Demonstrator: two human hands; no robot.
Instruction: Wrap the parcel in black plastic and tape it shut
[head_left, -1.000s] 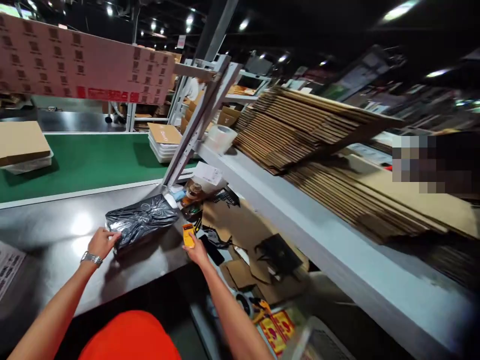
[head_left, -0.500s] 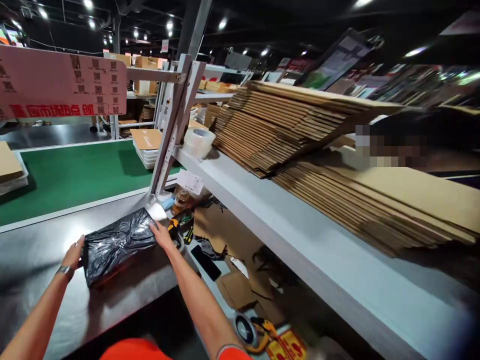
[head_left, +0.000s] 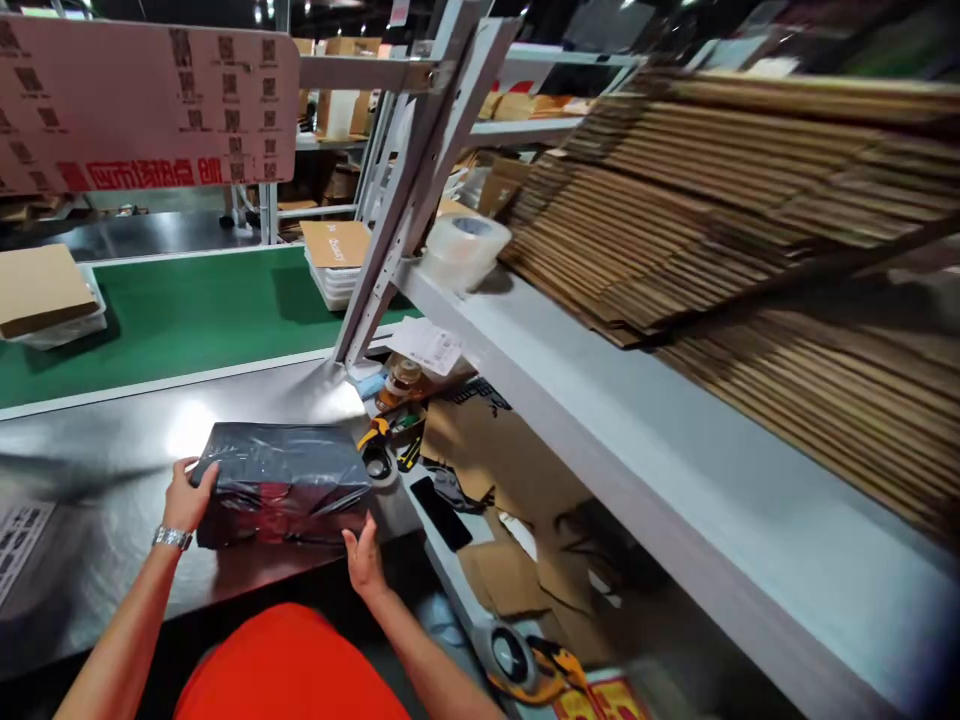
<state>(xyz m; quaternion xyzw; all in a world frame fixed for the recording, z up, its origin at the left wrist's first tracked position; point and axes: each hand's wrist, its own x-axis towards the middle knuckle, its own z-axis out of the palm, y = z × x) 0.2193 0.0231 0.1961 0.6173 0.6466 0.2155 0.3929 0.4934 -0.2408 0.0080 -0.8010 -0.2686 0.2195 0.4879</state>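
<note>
Parcel (head_left: pixel 277 455) in black film: lower left of frame, on metal bench (head_left: pixel 112 430). Left hand (head_left: pixel 184 500): thumb and fingers clamped on left end. Right hand (head_left: pixel 365 565): thumb and fingers apart, at lower right corner; contact unclear. Film probably slippery, boxy body likely fairly stiff, weight uncertain; best held by both ends. White trays (head_left: pixel 331 288), left of centre: capped with brown card (head_left: pixel 335 243), contents hidden.

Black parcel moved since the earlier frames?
Yes: the black parcel has turned, its right end now farther from the green belt.
</note>
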